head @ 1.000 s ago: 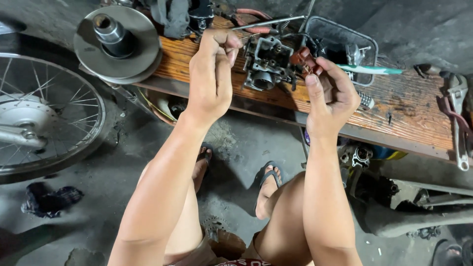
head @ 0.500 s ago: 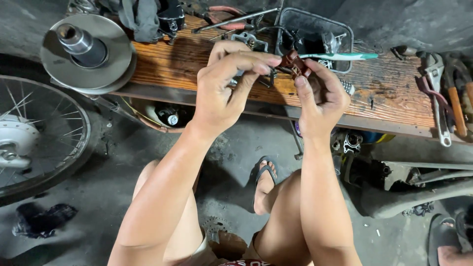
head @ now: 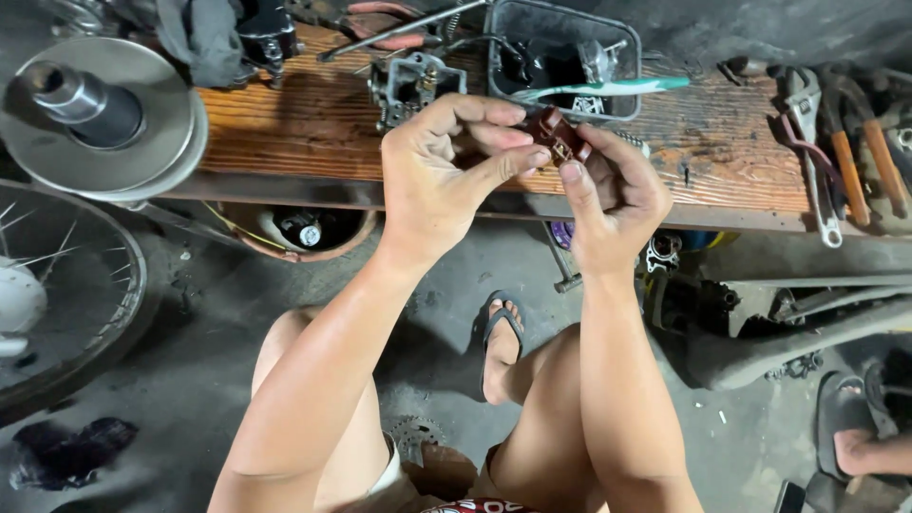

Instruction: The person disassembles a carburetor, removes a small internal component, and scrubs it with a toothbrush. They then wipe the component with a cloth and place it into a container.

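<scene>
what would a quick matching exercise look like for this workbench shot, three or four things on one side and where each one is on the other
Things:
1. small brown part
2. green-handled toothbrush
3. round metal pulley
4. spoked wheel

Places:
A. on the floor at the left edge
B. lying across the black tray
C. at the left end of the wooden bench
D. pinched between the left hand and right hand

Pairs: 1-D, 2-B, 3-C, 4-A
</scene>
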